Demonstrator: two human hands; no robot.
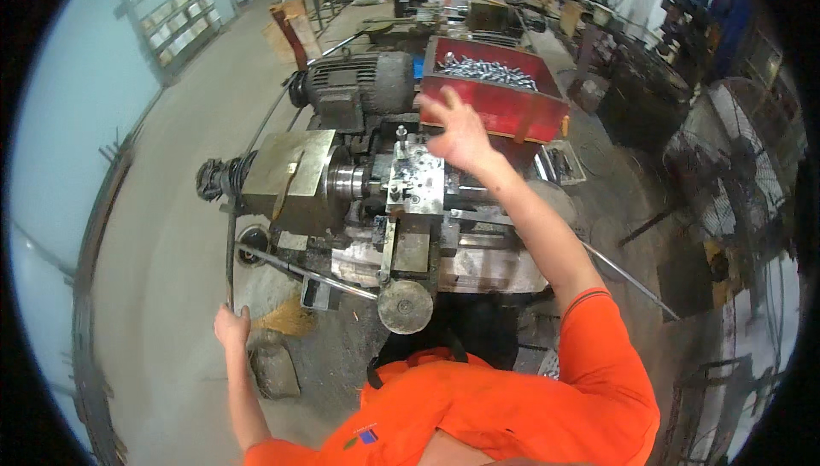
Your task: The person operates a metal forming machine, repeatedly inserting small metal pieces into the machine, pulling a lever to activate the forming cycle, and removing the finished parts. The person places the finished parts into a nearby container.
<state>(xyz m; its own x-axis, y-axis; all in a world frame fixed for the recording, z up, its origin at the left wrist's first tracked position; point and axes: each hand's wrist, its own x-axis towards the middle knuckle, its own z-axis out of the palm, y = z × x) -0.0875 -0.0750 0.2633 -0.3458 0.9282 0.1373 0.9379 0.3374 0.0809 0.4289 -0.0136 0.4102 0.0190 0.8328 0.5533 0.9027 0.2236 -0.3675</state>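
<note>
My left hand (231,327) is wrapped round the lower end of a long dark lever (231,252) at the left of a small lathe. My right hand (461,133) hovers in front of the red bin (491,107), its fingers apart and nothing visible between them. Small shiny metal parts (487,71) are heaped in that bin. Below and left of the right hand is the lathe's steel tool block (416,180), with upright bolts on it. The bright spindle (346,182) faces the block from the headstock (290,177).
A grey electric motor (363,82) sits behind the headstock. Nearest me are a round handwheel (405,306) and a slanting metal bar (312,274). A broom head (286,316) lies on the floor at left. A large caged fan (743,167) stands at right.
</note>
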